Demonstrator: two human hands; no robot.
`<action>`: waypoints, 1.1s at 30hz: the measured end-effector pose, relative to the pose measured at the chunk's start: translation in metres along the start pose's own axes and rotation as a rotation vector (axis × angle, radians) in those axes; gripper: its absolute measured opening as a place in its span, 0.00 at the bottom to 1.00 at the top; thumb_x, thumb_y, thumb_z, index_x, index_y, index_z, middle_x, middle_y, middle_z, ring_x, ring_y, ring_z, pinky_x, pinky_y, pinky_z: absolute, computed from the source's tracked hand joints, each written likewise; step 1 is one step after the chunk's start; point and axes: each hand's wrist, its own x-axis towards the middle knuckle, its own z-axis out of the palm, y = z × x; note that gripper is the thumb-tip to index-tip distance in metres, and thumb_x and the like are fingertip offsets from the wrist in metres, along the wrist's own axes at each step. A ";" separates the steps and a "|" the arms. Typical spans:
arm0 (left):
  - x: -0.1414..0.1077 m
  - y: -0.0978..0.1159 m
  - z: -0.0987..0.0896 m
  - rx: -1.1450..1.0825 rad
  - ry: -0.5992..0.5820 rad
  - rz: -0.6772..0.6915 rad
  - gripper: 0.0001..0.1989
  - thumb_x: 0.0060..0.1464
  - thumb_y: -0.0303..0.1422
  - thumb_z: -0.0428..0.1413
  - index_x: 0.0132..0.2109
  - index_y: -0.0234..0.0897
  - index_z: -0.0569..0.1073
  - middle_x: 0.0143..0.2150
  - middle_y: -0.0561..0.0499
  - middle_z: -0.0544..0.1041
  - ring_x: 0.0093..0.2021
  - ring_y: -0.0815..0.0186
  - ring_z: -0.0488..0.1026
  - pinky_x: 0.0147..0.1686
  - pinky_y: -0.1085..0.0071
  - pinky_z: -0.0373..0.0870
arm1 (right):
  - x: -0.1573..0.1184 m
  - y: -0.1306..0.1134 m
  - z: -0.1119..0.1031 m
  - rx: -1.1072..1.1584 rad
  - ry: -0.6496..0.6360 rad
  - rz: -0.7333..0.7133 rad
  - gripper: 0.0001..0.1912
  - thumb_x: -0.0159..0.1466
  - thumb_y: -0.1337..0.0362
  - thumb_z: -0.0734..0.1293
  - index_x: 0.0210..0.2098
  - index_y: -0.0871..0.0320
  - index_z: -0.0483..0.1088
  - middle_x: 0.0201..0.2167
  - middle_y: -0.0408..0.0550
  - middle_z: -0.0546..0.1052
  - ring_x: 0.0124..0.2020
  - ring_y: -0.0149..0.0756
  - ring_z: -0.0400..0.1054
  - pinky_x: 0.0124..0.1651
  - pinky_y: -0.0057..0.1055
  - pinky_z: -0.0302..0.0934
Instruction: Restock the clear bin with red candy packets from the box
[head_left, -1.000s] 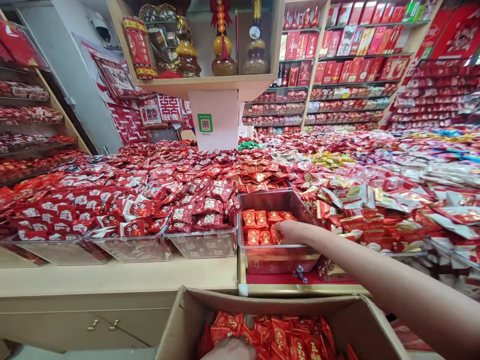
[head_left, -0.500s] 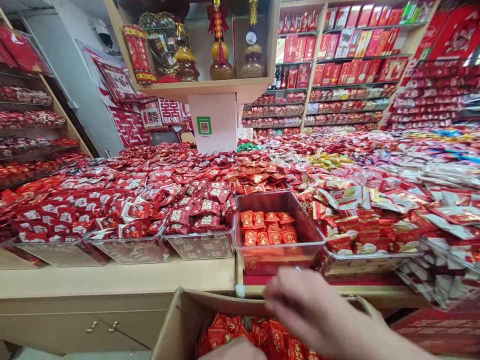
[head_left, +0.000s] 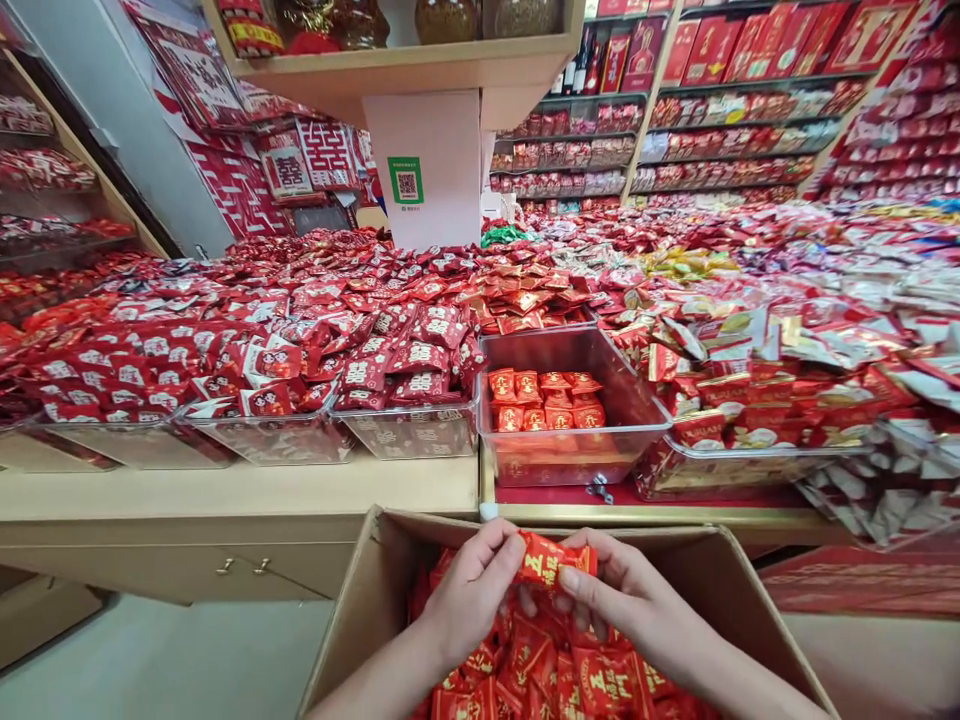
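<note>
Between my two hands is a red candy packet (head_left: 541, 562) with gold characters. My left hand (head_left: 480, 580) pinches its left end with the thumb on top, and my right hand (head_left: 615, 590) grips its right end. Both hands are over an open cardboard box (head_left: 367, 575) full of loose red and gold packets (head_left: 525, 650). Just beyond the box, a clear plastic bin (head_left: 574, 445) stands on the counter. Inside it, similar red packets (head_left: 555, 400) lie in neat rows along the left part.
Left of that bin, clear bins (head_left: 412, 430) overflow with dark red packets. On the right, another bin (head_left: 757, 460) holds red and white packets. A small metal object (head_left: 600, 489) lies on the red counter surface. A display shelf (head_left: 397, 70) overhangs behind.
My right hand has come down from in front of the clear bin to the box. Both hands now hold one packet between them. The view has tilted downward.
</note>
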 end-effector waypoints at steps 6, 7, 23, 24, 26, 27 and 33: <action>-0.003 0.000 0.000 0.068 0.071 0.073 0.11 0.51 0.37 0.51 0.34 0.32 0.68 0.21 0.56 0.68 0.21 0.75 0.63 0.21 0.79 0.59 | -0.001 0.004 0.005 -0.053 0.016 -0.104 0.13 0.54 0.54 0.63 0.30 0.58 0.64 0.26 0.43 0.70 0.29 0.31 0.62 0.31 0.26 0.57; -0.003 0.000 -0.001 0.067 0.074 0.088 0.11 0.51 0.37 0.51 0.33 0.32 0.69 0.22 0.55 0.68 0.22 0.74 0.64 0.23 0.78 0.60 | 0.000 0.005 0.005 -0.079 0.032 -0.119 0.14 0.53 0.54 0.63 0.30 0.58 0.64 0.25 0.43 0.69 0.30 0.32 0.63 0.33 0.27 0.57; -0.001 -0.003 -0.003 0.012 0.048 0.009 0.13 0.41 0.36 0.58 0.33 0.34 0.65 0.24 0.57 0.65 0.25 0.73 0.61 0.27 0.77 0.59 | 0.002 0.019 0.002 -0.224 0.036 -0.073 0.17 0.52 0.51 0.62 0.21 0.60 0.63 0.17 0.39 0.62 0.20 0.25 0.53 0.24 0.23 0.50; -0.001 -0.004 -0.004 0.064 0.049 -0.014 0.12 0.42 0.35 0.57 0.33 0.34 0.65 0.24 0.57 0.65 0.25 0.73 0.61 0.27 0.77 0.59 | 0.002 0.019 0.001 -0.276 0.009 -0.062 0.17 0.52 0.52 0.62 0.22 0.60 0.64 0.17 0.40 0.63 0.21 0.26 0.54 0.24 0.23 0.50; 0.001 -0.007 -0.008 0.275 0.071 -0.052 0.09 0.43 0.33 0.56 0.32 0.34 0.66 0.25 0.56 0.67 0.26 0.72 0.62 0.27 0.76 0.59 | 0.002 0.020 -0.002 -0.469 -0.046 -0.040 0.13 0.52 0.55 0.63 0.26 0.60 0.66 0.21 0.42 0.67 0.24 0.28 0.58 0.27 0.24 0.53; 0.001 -0.008 -0.010 0.438 0.071 -0.064 0.07 0.43 0.32 0.55 0.32 0.35 0.67 0.26 0.56 0.68 0.27 0.70 0.63 0.27 0.76 0.59 | 0.002 0.021 -0.003 -0.600 -0.065 -0.031 0.12 0.51 0.56 0.64 0.29 0.59 0.67 0.25 0.44 0.69 0.27 0.30 0.60 0.29 0.25 0.55; 0.004 -0.028 -0.024 1.054 -0.030 -0.122 0.11 0.41 0.36 0.55 0.35 0.39 0.70 0.34 0.51 0.72 0.37 0.61 0.66 0.37 0.69 0.58 | 0.004 0.047 -0.001 -1.348 -0.176 0.126 0.13 0.41 0.71 0.68 0.29 0.60 0.73 0.30 0.56 0.73 0.34 0.47 0.66 0.37 0.37 0.59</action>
